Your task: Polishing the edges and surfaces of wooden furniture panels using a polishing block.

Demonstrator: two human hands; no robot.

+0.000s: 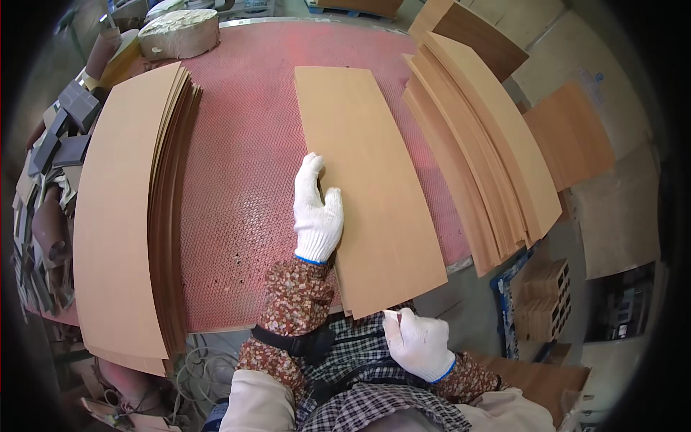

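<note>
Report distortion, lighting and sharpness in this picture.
In the head view, fisheye distortion bows the left board stack and right board stack; black vignetting fills the corners; light looks soft over the red table; left hand and right hand show no obvious blur.

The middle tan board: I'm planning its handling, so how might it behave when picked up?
The middle tan board may flex slightly if lifted by one end, being long and thin-edged. Its smooth-looking face suggests a slightly slippery grip. Lying flat and broad, it seems unlikely to roll.
</note>
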